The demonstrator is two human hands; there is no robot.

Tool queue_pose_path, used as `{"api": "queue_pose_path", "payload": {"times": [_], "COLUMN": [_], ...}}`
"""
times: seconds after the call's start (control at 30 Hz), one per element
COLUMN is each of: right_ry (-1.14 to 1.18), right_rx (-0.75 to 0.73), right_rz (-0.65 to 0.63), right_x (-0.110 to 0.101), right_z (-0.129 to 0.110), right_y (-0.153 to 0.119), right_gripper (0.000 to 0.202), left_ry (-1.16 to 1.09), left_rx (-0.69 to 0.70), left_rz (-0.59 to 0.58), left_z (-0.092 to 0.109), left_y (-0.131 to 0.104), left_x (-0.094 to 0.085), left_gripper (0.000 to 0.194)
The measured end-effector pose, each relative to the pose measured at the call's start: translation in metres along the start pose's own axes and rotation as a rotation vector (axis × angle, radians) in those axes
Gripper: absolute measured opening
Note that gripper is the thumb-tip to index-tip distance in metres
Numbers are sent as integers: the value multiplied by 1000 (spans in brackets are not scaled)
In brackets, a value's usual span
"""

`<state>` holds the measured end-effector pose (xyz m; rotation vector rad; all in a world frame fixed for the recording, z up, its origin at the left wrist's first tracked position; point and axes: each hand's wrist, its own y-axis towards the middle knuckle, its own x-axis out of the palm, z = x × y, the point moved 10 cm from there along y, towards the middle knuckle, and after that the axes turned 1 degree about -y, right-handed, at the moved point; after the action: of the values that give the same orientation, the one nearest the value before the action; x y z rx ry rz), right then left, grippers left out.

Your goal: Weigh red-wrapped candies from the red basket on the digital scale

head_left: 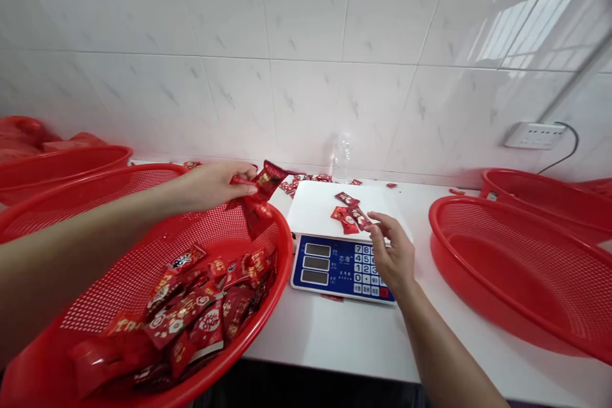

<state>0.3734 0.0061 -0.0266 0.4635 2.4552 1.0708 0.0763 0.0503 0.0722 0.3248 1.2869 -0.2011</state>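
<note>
My left hand (222,186) is closed on several red candy packets (268,182) above the rim of a red mesh basket (282,255). Many red packets (205,319) lie in that basket. A digital scale (342,268) with a blue keypad stands to its right. On the scale's white tray (315,204) rest several small red packets (348,218). My right hand (389,248) reaches over the scale's right part, thumb and forefinger at the edge of a dark red packet (361,218) that lies on the tray.
A red basket (516,280) stands at the right, with another (554,201) behind it. More baskets (62,162) are at the left. Loose packets (310,180) and a clear plastic bottle (342,156) are behind the scale. A power strip (535,136) hangs on the tiled wall.
</note>
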Motion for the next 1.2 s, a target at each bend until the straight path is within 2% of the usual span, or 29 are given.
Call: {"api": "queue_pose_path", "payload": {"times": [0.07,0.17,0.27,0.37,0.43,0.5,0.57,0.67,0.77,0.87,0.97,1.07,1.13,1.2], "right_ry": [0,3,0,-12,-11,5,37,169,513,938,1167,1246,1280,1292], "right_rx": [-23,-48,-33,-2,19,38,55,123,278,477,671,795,833,864], "right_rz": [9,9,18,10,-6,-17,-18,8,52,17,-103,-183,-178,-159], "right_x": [-1,-1,-3,-2,-1,1,3,3,3,12,24,31,35,38], "right_z": [2,5,11,18,22,25,26,29,36,40,43,50,56,59], "right_y": [-1,-2,0,3,4,5,4,4,3,2,-4,-10,-12,-14], "right_gripper": [25,25,24,25,25,24,24,28,51,73,73,65,59,55], "left_ry": [-100,-196,-263,-254,-218,-197,-226,-393,-581,-588,-471,-306,-217,-168], "left_rx": [-37,-28,-3,43,81,96,100,97,146,301,422,467,485,511], "left_rz": [-24,4,-24,-66,-44,-11,23,60,17,-97,-168,-170,-180,-178], "left_z": [18,47,69,86,95,98,98,101,126,175,216,234,239,242], "left_y": [22,58,89,110,118,123,126,125,115,95,78,73,72,71], "left_x": [-2,3,29,60,70,73,68,57,56,73,98,119,129,132], "left_gripper": [35,31,26,20,20,22,23,25,30,33,44,64,77,87]}}
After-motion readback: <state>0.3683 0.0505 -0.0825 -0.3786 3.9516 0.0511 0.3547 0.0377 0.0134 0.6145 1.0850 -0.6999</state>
